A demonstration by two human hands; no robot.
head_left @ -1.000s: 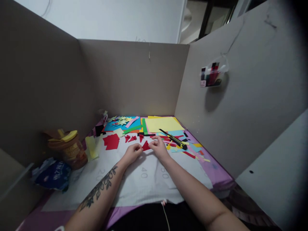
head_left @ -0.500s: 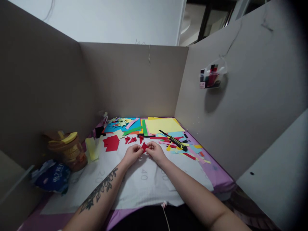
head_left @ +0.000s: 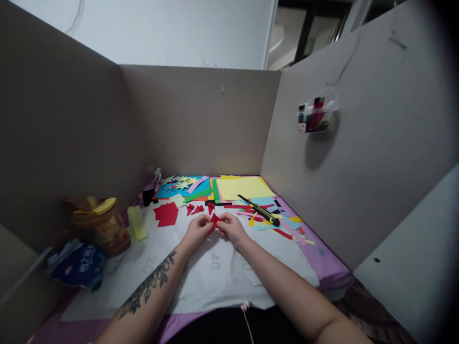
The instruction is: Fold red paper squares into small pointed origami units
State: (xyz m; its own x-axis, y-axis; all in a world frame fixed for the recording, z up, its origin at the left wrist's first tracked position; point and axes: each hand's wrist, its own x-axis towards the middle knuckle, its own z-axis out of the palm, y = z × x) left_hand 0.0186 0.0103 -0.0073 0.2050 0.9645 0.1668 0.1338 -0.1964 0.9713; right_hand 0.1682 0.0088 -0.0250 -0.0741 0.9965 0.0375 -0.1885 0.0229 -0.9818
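Observation:
A small folded red paper piece (head_left: pixel 214 220) is held between both hands over the white sheet. My left hand (head_left: pixel 199 229) pinches its left side, and my right hand (head_left: pixel 230 227) pinches its right side. Just beyond the hands lie small red folded pieces (head_left: pixel 197 209). Left of them rests a larger cut red paper (head_left: pixel 167 214). A black and yellow utility knife (head_left: pixel 261 211) lies to the right, on scattered coloured paper strips (head_left: pixel 283 233).
Yellow sheets (head_left: pixel 247 188) and a blue sheet (head_left: pixel 165 191) bearing pale paper stars (head_left: pixel 183 182) lie at the back. At left stand a brown container (head_left: pixel 107 229) and a blue packet (head_left: pixel 79 263). Grey panels surround the table; a clear pouch (head_left: pixel 315 114) hangs at right.
Both hands stay in nearly the same place. The red piece between the fingers is turned slightly and shows a little more of its surface.

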